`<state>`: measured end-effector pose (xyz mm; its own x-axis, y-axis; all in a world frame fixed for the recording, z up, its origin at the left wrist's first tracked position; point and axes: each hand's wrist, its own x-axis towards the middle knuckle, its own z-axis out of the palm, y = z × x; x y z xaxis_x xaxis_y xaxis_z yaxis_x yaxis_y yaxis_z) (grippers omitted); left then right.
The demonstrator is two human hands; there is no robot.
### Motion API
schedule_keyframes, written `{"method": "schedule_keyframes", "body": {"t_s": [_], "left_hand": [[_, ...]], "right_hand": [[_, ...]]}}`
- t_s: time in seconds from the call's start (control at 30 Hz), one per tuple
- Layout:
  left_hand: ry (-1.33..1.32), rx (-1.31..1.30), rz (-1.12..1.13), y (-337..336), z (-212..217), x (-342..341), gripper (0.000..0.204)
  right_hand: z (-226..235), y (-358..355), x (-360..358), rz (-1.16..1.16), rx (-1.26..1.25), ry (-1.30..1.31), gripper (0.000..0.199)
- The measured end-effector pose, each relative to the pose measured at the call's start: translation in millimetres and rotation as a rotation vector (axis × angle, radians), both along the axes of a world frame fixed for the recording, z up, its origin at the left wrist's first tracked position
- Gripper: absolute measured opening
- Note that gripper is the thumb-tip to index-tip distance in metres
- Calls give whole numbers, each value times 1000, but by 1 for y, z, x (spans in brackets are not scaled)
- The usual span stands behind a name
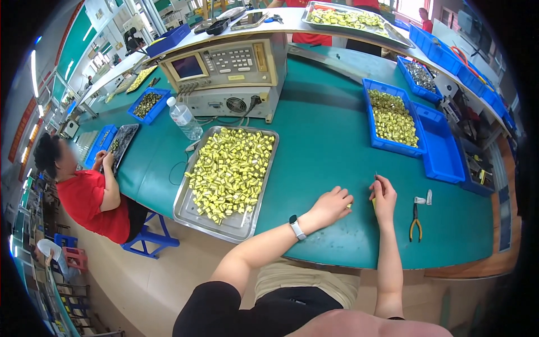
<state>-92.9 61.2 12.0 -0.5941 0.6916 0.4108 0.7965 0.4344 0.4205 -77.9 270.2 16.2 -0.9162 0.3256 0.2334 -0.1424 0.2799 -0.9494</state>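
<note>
My left hand [332,206], with a pale watch band on its wrist, is closed over the green table top. A small yellow block-shaped component [349,206] peeks out at its fingertips. To its right, my right hand [385,197] is pinched round a thin tool whose dark tip [376,175] points up and away; a bit of yellow shows below its fingers. The tool's exact kind is hidden by the hand. Left of my hands, a metal tray [245,229] carries a heap of similar yellow components [230,171].
At right lie pliers [415,227] with yellow handles beside small white pieces [425,199]. Beyond are a blue bin [393,147] of yellow components and another blue bin [443,149]. A bottle [185,119] and a bench instrument [230,67] stand behind the tray. A person in red [90,199] sits left.
</note>
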Motion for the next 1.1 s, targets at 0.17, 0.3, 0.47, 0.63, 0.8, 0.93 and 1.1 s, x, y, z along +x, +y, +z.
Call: {"method": "schedule_keyframes", "body": {"t_s": [0.17,0.3,0.47,0.63,0.8,0.93,1.1], "left_hand": [[-69,33,-8,-3,7,0,23],[-175,127,-2,0,7,-2,22],[-318,311,32,0,21,-4,21],[-1008,755,54,-3,15,-18,26],[-1037,1034,-24,-12,3,-35,33],[-1090,1036,30,-12,5,-36,32],[-1246,1129,-65,-12,4,-38,33]], "right_hand": [[6,-9,4,15,64,-11,26],[10,-10,7,22,101,-10,26],[10,-16,8,32,49,-3,25],[24,-33,4,201,79,-41,25],[41,-53,0,361,180,18,25],[36,-59,-3,339,142,-2,24],[31,-58,0,211,44,31,24]]}}
